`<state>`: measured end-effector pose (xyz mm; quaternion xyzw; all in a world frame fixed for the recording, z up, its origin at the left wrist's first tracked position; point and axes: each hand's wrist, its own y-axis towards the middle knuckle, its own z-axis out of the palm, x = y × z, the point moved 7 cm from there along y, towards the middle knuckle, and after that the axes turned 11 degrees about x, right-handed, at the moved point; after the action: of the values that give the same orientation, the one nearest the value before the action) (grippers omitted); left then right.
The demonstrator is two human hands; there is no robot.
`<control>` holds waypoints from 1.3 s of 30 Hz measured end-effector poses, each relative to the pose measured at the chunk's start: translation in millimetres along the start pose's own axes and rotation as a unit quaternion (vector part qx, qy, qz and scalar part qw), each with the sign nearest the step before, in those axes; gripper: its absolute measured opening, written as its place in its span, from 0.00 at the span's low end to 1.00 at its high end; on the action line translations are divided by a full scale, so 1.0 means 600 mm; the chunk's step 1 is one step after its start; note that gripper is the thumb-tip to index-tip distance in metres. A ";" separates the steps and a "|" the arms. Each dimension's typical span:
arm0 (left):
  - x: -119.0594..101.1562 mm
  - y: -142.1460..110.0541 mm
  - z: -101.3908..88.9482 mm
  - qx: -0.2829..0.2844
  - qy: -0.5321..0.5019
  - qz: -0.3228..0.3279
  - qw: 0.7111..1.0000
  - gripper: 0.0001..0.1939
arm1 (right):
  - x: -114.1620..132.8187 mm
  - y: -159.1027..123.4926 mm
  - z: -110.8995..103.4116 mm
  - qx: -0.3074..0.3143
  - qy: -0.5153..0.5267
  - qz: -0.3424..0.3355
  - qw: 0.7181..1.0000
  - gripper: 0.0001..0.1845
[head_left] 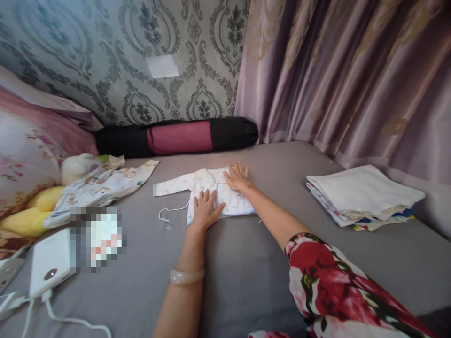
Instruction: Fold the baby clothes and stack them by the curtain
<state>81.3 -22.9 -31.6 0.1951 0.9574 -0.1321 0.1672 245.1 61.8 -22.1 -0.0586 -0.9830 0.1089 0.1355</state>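
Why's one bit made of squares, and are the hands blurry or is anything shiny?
Head view: big squares hide whatever lies beside the white power bank, though why isn't shown; head view: the left hand and right hand look fairly clear on the little shirt; head view: the bracelet has a small pale shine.

Small shirt point(203, 180) was white, faintly printed, blue-edged. Sheet point(246, 277) was plain grey. Wallpaper point(193, 70) carried dark damask on grey; curtain point(299, 84) showed gold motifs on mauve. Long roll point(179, 137) was black, maroon-banded.
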 end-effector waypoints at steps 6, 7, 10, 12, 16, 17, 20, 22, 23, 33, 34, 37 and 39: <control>-0.002 0.001 -0.002 0.041 -0.005 -0.034 0.999 0.35 | -0.028 0.004 0.017 -0.026 -0.047 -0.003 0.999 0.36; -0.002 0.001 -0.007 0.026 -0.011 -0.032 0.999 0.33 | -0.029 0.006 0.019 -0.025 -0.051 -0.002 0.998 0.36; 0.005 -0.005 -0.039 -0.064 -0.051 -0.027 0.996 0.26 | -0.030 0.011 0.018 -0.002 -0.055 0.012 0.998 0.36; 0.021 -0.015 -0.065 -0.138 -0.068 -0.056 0.986 0.21 | -0.020 0.011 0.012 0.004 -0.059 0.017 0.998 0.35; 0.071 -0.043 -0.096 -0.209 -0.039 -0.207 0.955 0.18 | 0.060 0.001 0.004 -0.024 -0.075 -0.093 0.993 0.34; 0.081 -0.047 -0.097 -0.203 -0.034 -0.236 0.950 0.18 | 0.087 -0.001 0.010 -0.013 -0.075 -0.132 0.988 0.34; 0.101 -0.050 -0.092 -0.160 -0.043 -0.270 0.949 0.17 | 0.156 0.003 0.030 0.008 -0.085 -0.203 0.975 0.33; 0.108 -0.048 -0.088 -0.128 -0.062 -0.268 0.953 0.17 | 0.185 0.013 0.039 0.011 -0.093 -0.212 0.973 0.33; 0.111 -0.047 -0.087 -0.112 -0.074 -0.269 0.954 0.17 | 0.193 0.019 0.043 0.013 -0.094 -0.208 0.974 0.33; 0.159 -0.033 -0.061 0.055 -0.197 -0.238 0.949 0.15 | 0.196 0.034 0.056 -0.002 -0.069 -0.186 0.980 0.34; 0.160 -0.032 -0.060 0.057 -0.207 -0.234 0.948 0.15 | 0.196 0.033 0.056 -0.005 -0.069 -0.186 0.980 0.34; 0.162 -0.038 -0.068 0.057 -0.182 -0.252 0.949 0.12 | 0.197 0.032 0.056 -0.008 -0.072 -0.183 0.980 0.34; 0.165 -0.049 -0.075 0.080 -0.143 -0.275 0.947 0.12 | 0.198 0.032 0.057 -0.010 -0.073 -0.183 0.980 0.33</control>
<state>-29.1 -2.0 -21.9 -0.0841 0.9262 -0.2757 0.2431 123.8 90.7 -28.4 0.1295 -0.9854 0.0760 0.0805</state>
